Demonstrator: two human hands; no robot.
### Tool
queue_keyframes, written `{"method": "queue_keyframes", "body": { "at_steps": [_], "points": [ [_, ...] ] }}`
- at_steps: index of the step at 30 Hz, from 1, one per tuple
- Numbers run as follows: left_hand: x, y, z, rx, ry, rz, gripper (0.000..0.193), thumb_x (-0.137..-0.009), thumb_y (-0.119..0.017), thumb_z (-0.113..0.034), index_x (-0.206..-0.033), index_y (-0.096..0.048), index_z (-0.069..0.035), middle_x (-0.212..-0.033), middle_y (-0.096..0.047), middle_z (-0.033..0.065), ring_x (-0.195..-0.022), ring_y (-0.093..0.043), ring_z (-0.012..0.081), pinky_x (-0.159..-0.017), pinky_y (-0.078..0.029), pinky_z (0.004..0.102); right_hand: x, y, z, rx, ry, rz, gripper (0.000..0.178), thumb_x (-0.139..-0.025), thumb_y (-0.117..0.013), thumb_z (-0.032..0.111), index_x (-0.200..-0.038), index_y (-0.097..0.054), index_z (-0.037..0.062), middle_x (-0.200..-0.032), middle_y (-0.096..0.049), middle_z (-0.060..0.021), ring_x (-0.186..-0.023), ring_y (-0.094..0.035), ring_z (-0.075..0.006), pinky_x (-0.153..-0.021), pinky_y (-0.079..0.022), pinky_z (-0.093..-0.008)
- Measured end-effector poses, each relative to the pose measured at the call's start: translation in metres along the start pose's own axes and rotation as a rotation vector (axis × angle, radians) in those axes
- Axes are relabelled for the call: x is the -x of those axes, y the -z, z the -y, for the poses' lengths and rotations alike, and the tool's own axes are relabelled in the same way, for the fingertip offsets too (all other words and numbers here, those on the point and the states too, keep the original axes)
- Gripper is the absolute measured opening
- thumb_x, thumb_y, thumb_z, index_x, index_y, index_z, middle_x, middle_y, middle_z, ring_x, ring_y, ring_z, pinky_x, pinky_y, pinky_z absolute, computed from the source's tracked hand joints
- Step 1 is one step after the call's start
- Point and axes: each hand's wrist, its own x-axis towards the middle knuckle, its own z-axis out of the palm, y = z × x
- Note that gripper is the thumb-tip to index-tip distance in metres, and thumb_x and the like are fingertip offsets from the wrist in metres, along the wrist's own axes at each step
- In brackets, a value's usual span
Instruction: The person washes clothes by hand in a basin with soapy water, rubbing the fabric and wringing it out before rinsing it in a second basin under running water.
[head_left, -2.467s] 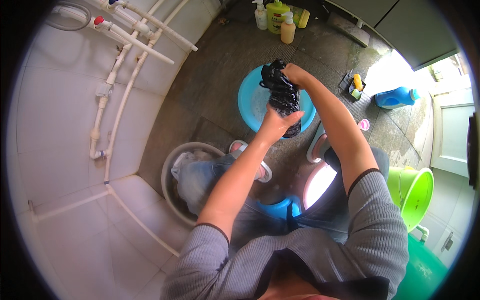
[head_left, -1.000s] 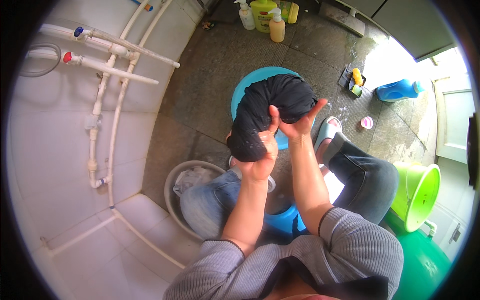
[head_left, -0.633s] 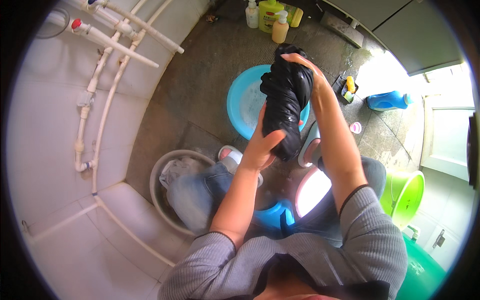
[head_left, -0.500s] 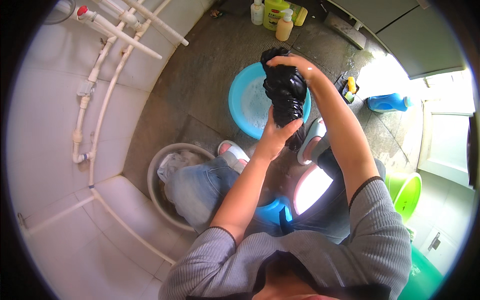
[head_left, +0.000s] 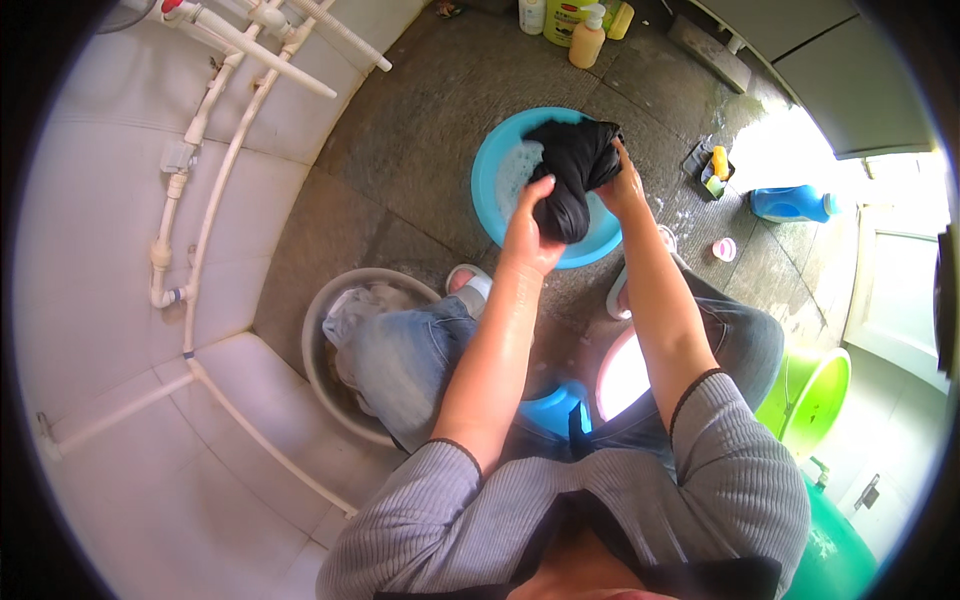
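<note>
A wet black garment [head_left: 572,182], bunched up, hangs over a light blue basin [head_left: 484,190] of sudsy water [head_left: 516,172]. My left hand [head_left: 532,235] is closed on its near left part, thumb on top. On the far right side, my right hand [head_left: 622,187] grips the same cloth, its fingers partly hidden by the fabric. Part of the garment droops into the basin or just above it; I cannot tell which.
A grey basin [head_left: 311,345] with pale laundry stands by my left knee. Beyond are a pump bottle [head_left: 587,42] and other bottles. To the right lie a blue detergent bottle [head_left: 790,204], a small pink cap [head_left: 724,249] and a lime green bucket [head_left: 827,400]. White pipes [head_left: 207,200] line the left wall.
The garment was twisted tight and held lengthwise; now it is looser and spread lower over the basin. My right hand has come down and nearer, to the cloth's right side.
</note>
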Motion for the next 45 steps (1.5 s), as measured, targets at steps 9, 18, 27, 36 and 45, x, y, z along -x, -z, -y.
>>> {"method": "queue_keyframes", "body": {
  "at_steps": [9, 18, 27, 36, 45],
  "points": [
    [0.015, -0.097, -0.1, -0.2, -0.309, 0.061, 0.038, -0.072, -0.063, -0.017, -0.104, -0.055, 0.001, -0.099, -0.061, 0.011, -0.09, -0.06, 0.0235, -0.079, -0.049, 0.0362, -0.038, 0.172, -0.05, 1.0, 0.01, -0.621, 0.043, -0.072, -0.066, 0.028, -0.099, -0.058, -0.005, -0.089, -0.061, -0.0177, -0.079, -0.061, -0.0284, -0.067, -0.051, -0.0397],
    [0.051, -0.046, -0.178, -0.257, -0.681, -0.11, 0.077, -0.067, -0.065, -0.016, -0.132, -0.024, -0.017, -0.119, -0.041, 0.0119, -0.103, -0.049, 0.0285, -0.078, -0.047, 0.043, 0.021, -0.087, 0.007, 1.212, 0.662, -0.153, 0.033, -0.076, -0.061, 0.031, -0.067, -0.053, -0.0001, -0.064, -0.058, -0.0204, -0.063, -0.06, -0.0334, -0.06, -0.046, -0.0428],
    [0.067, -0.013, -0.228, 0.166, -0.741, -0.208, 0.068, -0.069, -0.061, -0.016, -0.127, -0.027, -0.018, -0.114, -0.044, 0.0121, -0.092, -0.052, 0.0291, -0.068, -0.049, 0.0428, 0.074, -0.194, -0.011, 1.879, 1.225, 0.272, 0.017, -0.08, -0.055, 0.021, -0.078, -0.047, 0.0069, -0.066, -0.06, -0.0164, -0.067, -0.061, -0.0361, -0.06, -0.047, -0.0456],
    [0.086, 0.001, -0.246, 0.35, -0.774, -0.211, 0.024, -0.074, -0.054, -0.021, -0.094, -0.053, -0.007, -0.09, -0.057, 0.0096, -0.081, -0.056, 0.0251, -0.066, -0.047, 0.0394, 0.038, -0.226, 0.019, 1.642, 1.233, -0.003, 0.025, -0.078, -0.058, 0.027, -0.074, -0.049, 0.0032, -0.072, -0.059, -0.0201, -0.07, -0.06, -0.0361, -0.059, -0.044, -0.0452],
    [0.071, -0.008, -0.239, 0.489, -0.593, -0.162, 0.032, -0.074, -0.056, -0.024, -0.098, -0.056, -0.003, -0.096, -0.06, 0.0108, -0.088, -0.058, 0.0254, -0.075, -0.048, 0.0387, -0.078, -0.097, -0.084, 0.324, 0.231, 0.204, 0.036, -0.084, -0.061, 0.027, -0.107, -0.05, 0.0022, -0.088, -0.058, -0.0123, -0.074, -0.057, -0.0258, -0.066, -0.048, -0.0394]
  ]
}}
